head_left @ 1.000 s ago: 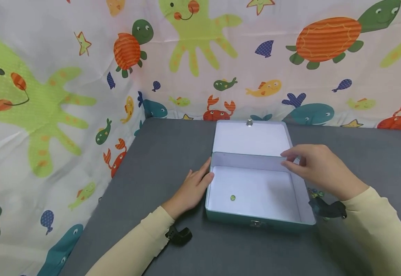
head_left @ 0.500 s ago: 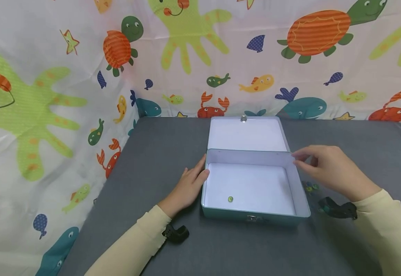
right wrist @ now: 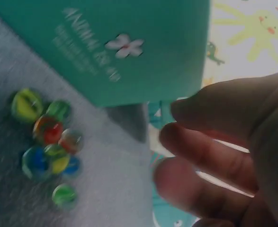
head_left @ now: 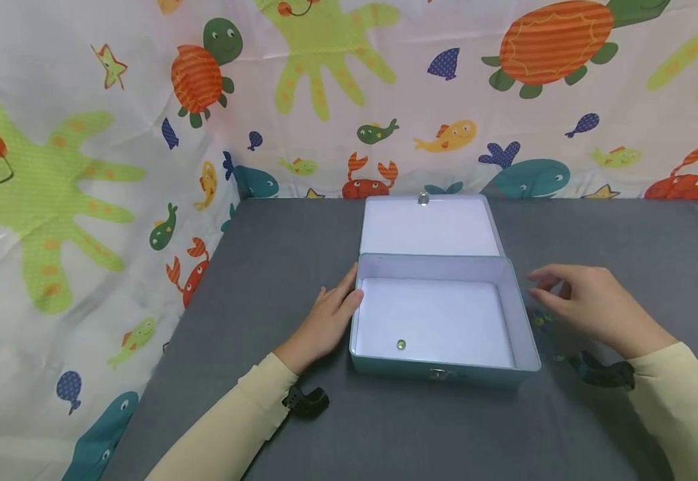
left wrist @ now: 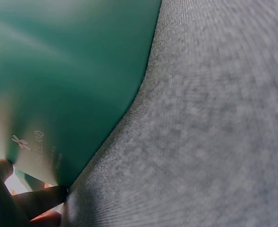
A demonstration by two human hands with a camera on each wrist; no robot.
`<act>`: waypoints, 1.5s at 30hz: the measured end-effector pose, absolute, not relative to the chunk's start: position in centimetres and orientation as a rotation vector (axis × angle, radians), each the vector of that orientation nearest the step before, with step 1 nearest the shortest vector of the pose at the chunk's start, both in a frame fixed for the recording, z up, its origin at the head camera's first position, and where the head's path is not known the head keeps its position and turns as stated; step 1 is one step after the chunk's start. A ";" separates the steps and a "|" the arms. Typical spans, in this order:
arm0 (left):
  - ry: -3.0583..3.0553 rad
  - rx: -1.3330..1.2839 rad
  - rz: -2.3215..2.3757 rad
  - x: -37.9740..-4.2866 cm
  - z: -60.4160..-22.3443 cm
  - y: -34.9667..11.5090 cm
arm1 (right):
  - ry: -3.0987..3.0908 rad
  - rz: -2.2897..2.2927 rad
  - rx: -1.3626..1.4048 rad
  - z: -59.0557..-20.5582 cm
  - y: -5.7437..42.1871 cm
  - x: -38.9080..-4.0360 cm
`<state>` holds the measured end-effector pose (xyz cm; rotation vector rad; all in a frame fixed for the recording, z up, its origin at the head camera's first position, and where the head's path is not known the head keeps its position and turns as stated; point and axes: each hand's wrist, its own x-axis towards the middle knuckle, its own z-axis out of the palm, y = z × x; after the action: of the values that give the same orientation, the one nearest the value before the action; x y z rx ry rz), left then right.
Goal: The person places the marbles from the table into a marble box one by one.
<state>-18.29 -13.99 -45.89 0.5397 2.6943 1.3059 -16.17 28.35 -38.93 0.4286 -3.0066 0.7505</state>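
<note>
A green metal tin box (head_left: pixel 445 377) with a white inside stands on the dark table, lid (head_left: pixel 429 227) folded back behind it. One green glass marble (head_left: pixel 401 345) lies on its floor near the front left. My left hand (head_left: pixel 324 324) rests along the box's left wall, fingers stretched out and thumb at the rim. To the right of the box my right hand (head_left: pixel 589 304) hovers with loosely bent fingers and nothing between them. Several coloured glass marbles (right wrist: pixel 49 130) sit clustered on the table below it, beside the box's right wall.
The dark grey cloth-covered table (head_left: pixel 264 260) reaches back to a white curtain (head_left: pixel 324 153) printed with sea animals, which also hangs on the left. A metal clasp (head_left: pixel 437 374) sticks out at the box's front. Black wrist cameras (head_left: pixel 306 402) are strapped to both wrists.
My right hand has moved right, from over the box's back right corner to beside the box, its fingers loosening. The left hand stays at the left wall. The head view has shifted slightly.
</note>
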 end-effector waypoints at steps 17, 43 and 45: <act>2.689 0.546 1.296 -18.4 -45.9 -14.1 | -3.220 0.628 0.432 -41.0 30.8 -17.0; 2.684 0.518 1.299 -18.2 -45.7 -14.2 | -3.267 0.612 0.404 -41.1 30.9 -17.0; 2.687 0.518 1.300 -18.2 -45.8 -14.2 | -3.263 0.612 0.388 -40.8 30.9 -17.0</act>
<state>-18.20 -14.18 -45.80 0.5176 2.6869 1.2999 -16.99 30.91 -40.77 0.3881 -3.2626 0.6124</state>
